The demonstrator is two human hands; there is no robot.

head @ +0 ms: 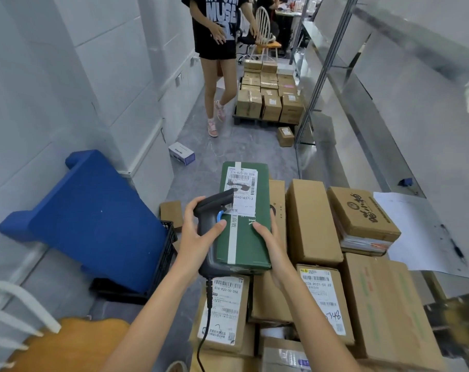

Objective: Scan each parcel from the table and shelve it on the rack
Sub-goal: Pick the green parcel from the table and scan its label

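The green parcel (245, 218) is held above the boxes (312, 224) on the table — right hand (272, 245) grips its near edge, left hand (198, 237) grips the scanner (214, 210). Aim the scanner squarely at the label (242, 187) — keep the parcel steady and flat.

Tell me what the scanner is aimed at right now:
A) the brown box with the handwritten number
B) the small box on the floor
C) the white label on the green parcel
C: the left hand holds the scanner with its head over the white label on the green parcel, which the right hand grips.
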